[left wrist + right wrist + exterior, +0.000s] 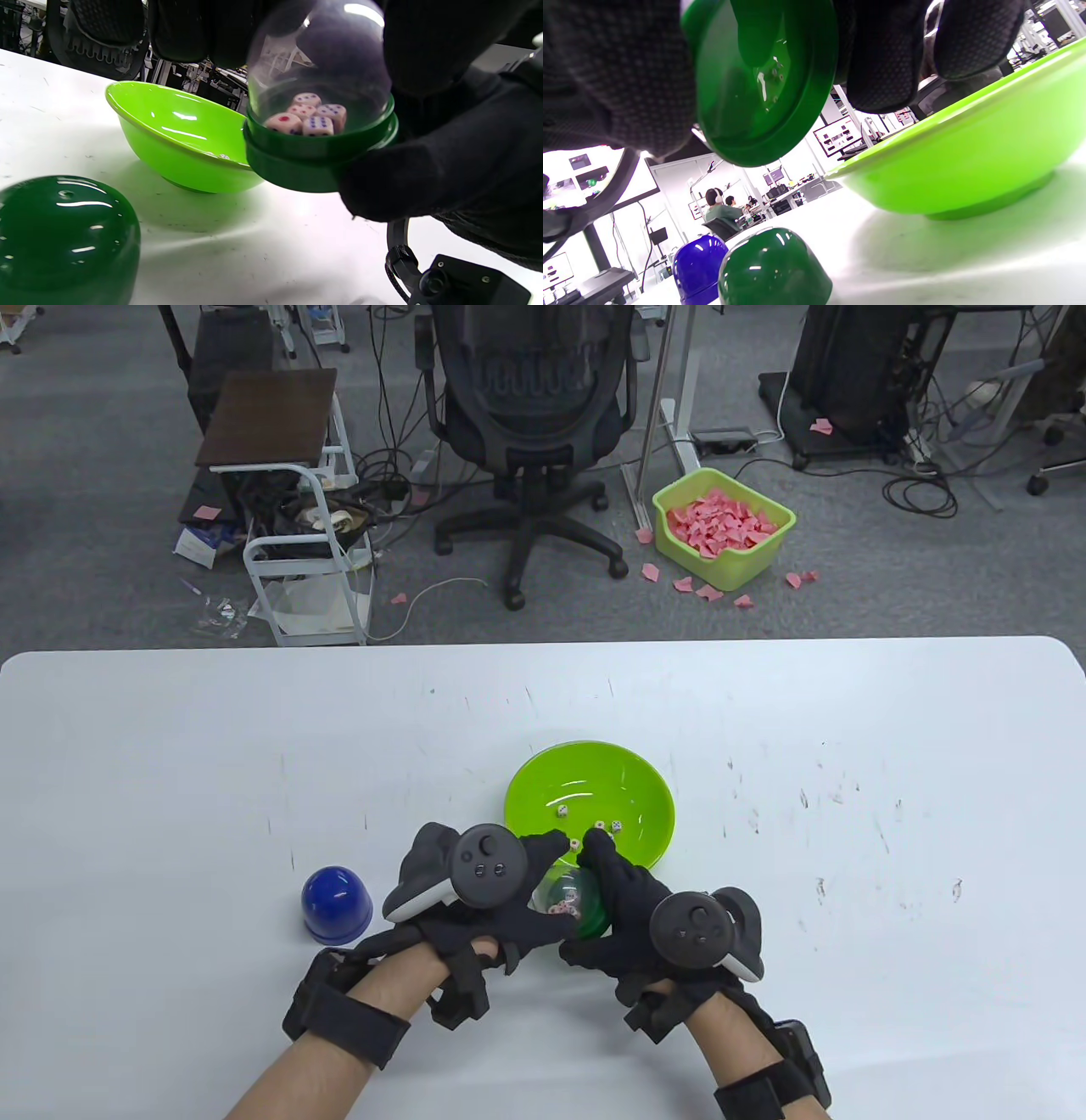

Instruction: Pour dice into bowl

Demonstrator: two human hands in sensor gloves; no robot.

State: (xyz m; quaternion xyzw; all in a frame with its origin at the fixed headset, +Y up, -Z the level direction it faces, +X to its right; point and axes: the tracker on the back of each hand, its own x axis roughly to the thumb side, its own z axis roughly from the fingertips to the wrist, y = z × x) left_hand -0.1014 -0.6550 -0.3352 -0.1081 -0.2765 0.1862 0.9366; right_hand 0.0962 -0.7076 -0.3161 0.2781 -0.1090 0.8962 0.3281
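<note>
Both hands hold a small dice container just above the table, at the near rim of the lime green bowl. My left hand curls its fingers over the clear dome. My right hand grips the dark green base, whose underside shows in the right wrist view. The dome sits on the base, with several dice inside. Several more dice lie in the bowl.
A blue dome cup stands mouth down on the table left of my left hand. A dark green dome cover stands next to it, hidden under my left hand in the table view. The white table stretches right of the bowl.
</note>
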